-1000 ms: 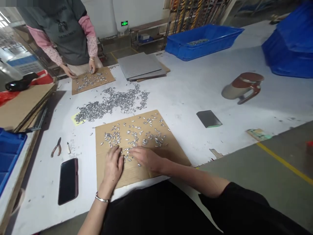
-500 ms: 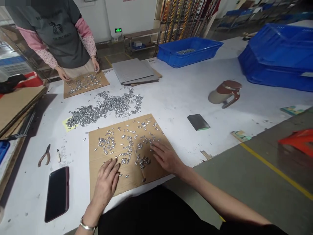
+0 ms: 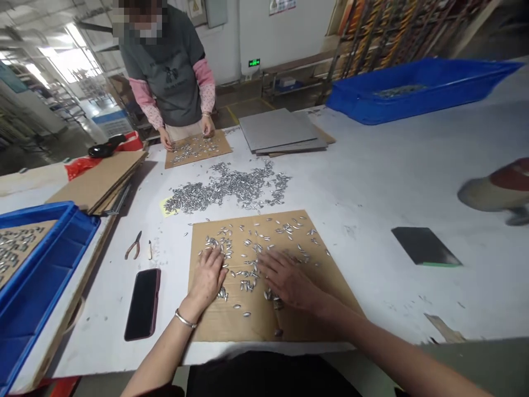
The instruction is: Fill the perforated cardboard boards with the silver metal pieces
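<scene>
My left hand [image 3: 208,277] lies palm down at the left side of a cardboard sheet [image 3: 314,325], its fingers stretched out over small silver pointed-oval metal pieces [image 3: 248,285]. Over the middle of the same sheet, my right hand [image 3: 287,280] has its fingers extended among the pieces; its fingertips are slightly blurred. Neither hand grips anything that I can see, though both palms are hidden. Some pieces lie near the right wrist and toward the sheet's near edge. Beyond the sheet spreads a large pile of similar pieces [image 3: 237,184] on the white table [image 3: 363,182].
A phone [image 3: 142,305], pliers [image 3: 133,246] and a small pointed tool [image 3: 150,250] lie to the left. A dark block [image 3: 425,245] and a mug [image 3: 487,190] stand right. Blue bins [image 3: 355,105] sit far right and near left. Across the table, a co-worker's hands [image 3: 166,140] handle pieces on cardboard.
My view has swung left, bringing the near-left blue bin in. My left hand has moved up the sheet over pieces there; my right hand has moved left toward the middle.
</scene>
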Tool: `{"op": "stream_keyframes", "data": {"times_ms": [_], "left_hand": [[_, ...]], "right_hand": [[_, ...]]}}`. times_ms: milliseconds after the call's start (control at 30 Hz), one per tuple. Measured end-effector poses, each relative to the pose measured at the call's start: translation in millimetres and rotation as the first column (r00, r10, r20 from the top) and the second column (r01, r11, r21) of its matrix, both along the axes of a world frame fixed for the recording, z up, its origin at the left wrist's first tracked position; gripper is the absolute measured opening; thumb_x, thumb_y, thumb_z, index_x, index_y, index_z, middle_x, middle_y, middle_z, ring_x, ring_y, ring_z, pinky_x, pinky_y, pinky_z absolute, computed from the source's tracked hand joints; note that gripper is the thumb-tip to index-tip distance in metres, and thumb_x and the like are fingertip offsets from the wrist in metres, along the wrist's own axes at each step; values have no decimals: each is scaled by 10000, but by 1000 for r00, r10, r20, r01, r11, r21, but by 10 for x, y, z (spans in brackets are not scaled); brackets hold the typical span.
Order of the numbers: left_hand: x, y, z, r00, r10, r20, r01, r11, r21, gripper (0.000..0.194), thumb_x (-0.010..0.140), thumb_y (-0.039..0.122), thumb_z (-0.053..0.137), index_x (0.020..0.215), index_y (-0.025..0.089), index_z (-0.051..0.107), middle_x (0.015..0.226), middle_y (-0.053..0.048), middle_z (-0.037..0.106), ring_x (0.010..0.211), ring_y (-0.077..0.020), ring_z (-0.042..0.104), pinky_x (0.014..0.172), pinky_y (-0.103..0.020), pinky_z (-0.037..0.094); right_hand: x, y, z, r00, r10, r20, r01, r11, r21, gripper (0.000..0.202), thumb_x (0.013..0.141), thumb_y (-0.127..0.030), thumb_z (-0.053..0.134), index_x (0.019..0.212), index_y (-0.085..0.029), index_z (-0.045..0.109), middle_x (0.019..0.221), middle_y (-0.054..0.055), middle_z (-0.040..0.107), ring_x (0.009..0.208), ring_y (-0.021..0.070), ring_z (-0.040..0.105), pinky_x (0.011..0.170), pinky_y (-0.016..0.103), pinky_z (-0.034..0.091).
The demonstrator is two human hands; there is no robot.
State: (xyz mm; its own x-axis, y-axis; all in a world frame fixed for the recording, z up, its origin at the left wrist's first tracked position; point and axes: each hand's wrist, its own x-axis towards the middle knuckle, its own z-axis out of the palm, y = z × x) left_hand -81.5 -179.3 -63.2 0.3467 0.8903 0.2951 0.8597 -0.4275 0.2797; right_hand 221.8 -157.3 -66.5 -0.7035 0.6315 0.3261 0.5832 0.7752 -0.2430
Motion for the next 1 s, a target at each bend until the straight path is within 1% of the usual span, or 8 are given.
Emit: {"op": "stream_keyframes", "data": {"times_ms": [100,367,467,567,667,767,900,1000], "left_hand": [[-66,29,10,996,-68,57,67,998,21,306,1022,287,500,1281,212,644,1315,-129,679,1284,-271,582,1098,-522,489],[-263,389,33,982,140,-129,-143,990,-18,366,1027,297,478,1353,188,604,1413,-137,634,1351,-306,529,1110,-556,450],[-384,467,53,972,209,-110,-214,976,-31,321,1023,272,474,1284,196,645,1387,-129,642,1325,-293,542,1078,-514,473],[-581,578,103,927,364,-89,-372,924,-92,317,1022,192,411,1200,181,673,1252,-142,676,1172,-251,614,1011,-441,501],[-765,753,138,860,494,-127,-509,849,-142,263,987,158,436,1046,157,692,1046,-145,678,996,-257,644,915,-420,511],[-845,920,142,840,518,-160,-541,820,-187,206,955,127,468,946,158,671,962,-127,660,887,-236,655,838,-372,506],[-820,1066,161,826,527,-200,-562,798,-219,223,974,109,416,1004,135,635,986,-147,654,867,-234,664,804,-354,495],[-797,1176,213,839,497,-220,-540,810,-229,241,985,118,405,1101,142,615,1048,-146,655,932,-230,665,846,-347,492]], "right_hand": [[-149,99,23,997,73,-26,-73,997,-10,324,1017,-210,478,1229,-219,722,1292,99,709,1243,250,603,1165,506,385],[-842,664,17,987,140,83,-142,990,17,366,995,-277,545,1340,-213,651,1475,115,589,1362,280,506,1168,494,353],[-942,711,-67,990,101,94,-104,994,29,335,984,-310,576,1283,-194,675,1428,133,620,1336,305,522,1164,521,342],[-951,760,-84,996,64,58,-67,996,60,277,982,-268,563,1204,-164,692,1367,165,645,1284,305,555,1130,493,385],[-1056,941,31,995,82,64,-83,996,14,248,1002,-202,506,1175,-185,683,1254,141,690,1153,259,626,1032,405,462],[-1320,1248,243,992,-4,129,20,992,-123,246,1038,-208,446,1113,-185,680,1067,114,713,1012,219,670,922,324,490],[-1775,1621,498,964,-95,249,160,954,-254,271,1038,-284,462,1172,-156,660,1114,144,712,999,240,688,848,318,491],[-2026,1774,584,945,-54,323,167,927,-335,308,998,-247,480,1208,-119,666,1152,185,718,1023,262,688,826,324,490]]}}
